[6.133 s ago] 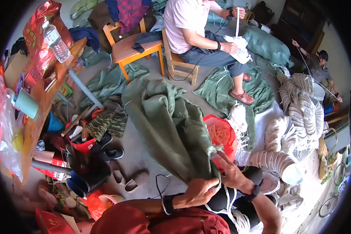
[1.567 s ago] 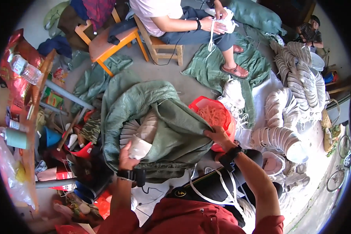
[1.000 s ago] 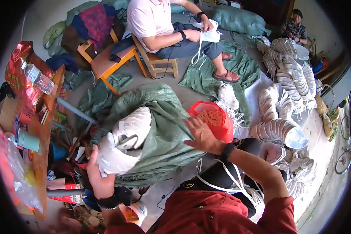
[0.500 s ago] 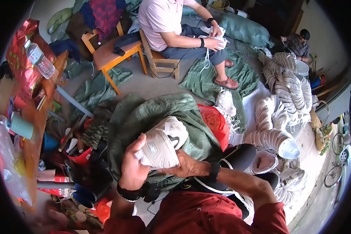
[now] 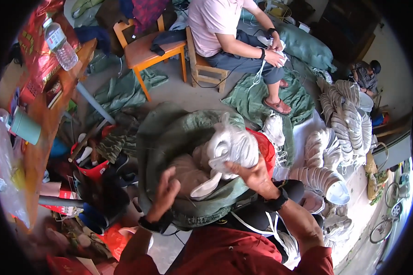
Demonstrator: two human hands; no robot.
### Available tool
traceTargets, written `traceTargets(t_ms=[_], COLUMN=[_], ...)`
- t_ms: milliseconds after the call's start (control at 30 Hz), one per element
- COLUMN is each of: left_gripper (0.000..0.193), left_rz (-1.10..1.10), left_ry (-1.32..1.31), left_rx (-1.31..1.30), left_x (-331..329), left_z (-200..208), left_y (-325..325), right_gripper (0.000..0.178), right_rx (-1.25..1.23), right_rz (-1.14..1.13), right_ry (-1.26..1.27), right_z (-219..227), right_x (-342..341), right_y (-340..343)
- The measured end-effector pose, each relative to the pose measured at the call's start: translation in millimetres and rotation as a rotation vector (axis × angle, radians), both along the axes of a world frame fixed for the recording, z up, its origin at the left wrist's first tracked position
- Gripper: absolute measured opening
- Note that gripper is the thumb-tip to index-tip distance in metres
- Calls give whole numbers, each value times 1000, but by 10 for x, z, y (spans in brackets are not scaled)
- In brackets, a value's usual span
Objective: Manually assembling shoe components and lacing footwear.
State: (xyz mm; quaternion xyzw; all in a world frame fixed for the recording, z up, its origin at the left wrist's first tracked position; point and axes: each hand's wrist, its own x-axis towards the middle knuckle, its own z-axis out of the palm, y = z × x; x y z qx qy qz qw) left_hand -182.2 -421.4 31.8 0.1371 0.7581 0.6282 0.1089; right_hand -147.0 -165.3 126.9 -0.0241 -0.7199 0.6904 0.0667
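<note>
A green woven sack point(image 5: 158, 133) lies in front of me with its mouth spread. Inside it rest several pale beige shoe uppers point(image 5: 183, 172), one with a white tongue-like flap toward me. Above them, my right hand point(image 5: 256, 176) grips a white shoe upper point(image 5: 234, 144) by its near edge, thumb and fingers closed on it. My left hand point(image 5: 165, 192) is raised at the sack's near left side, fingers apart, holding nothing. White laces or straps hang across my dark-trousered lap.
Nested rows of white shoe uppers point(image 5: 339, 123) stand at the right. A red bag point(image 5: 266, 149) sits behind the sack. On the left is a wooden table point(image 5: 50, 137) with a bottle point(image 5: 60, 43) and green cup point(image 5: 25, 126). A seated person point(image 5: 225, 34) works beyond, near an orange chair point(image 5: 153, 50).
The upper that both hands held has left my left hand, which is now open. My right hand has moved right and slightly up, gripping a white upper over the sack. The view has shifted left.
</note>
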Motion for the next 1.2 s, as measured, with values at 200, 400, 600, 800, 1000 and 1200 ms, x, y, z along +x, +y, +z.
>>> traceTargets(t_ms=[200, 400, 600, 800, 1000, 1200], left_gripper=[85, 64, 46, 37, 26, 42], left_rz=[-270, -626, -724, -550, -32, 212], left_ry=[186, 72, -84, 10, -30, -305], left_rx=[-546, -714, -1320, -1519, -745, -276], left_x=[551, 974, 1227, 985, 21, -189], left_z=[-572, -1382, -2658, -2272, -1694, -2322], left_y=[-84, -481, -1405, -2145, -578, 115], right_gripper=[33, 13, 16, 26, 28, 26], right_rx=[-4, -201, -152, -103, -28, -28], right_rz=[-99, -425, -417, -644, -415, -203], right_ry=[-99, -124, -98, -254, -239, -229], right_z=[-79, -230, -437, -640, -739, -408], right_x=[-173, -454, -553, -418, -198, -160], right_y=[186, 430, 617, 806, 707, 390])
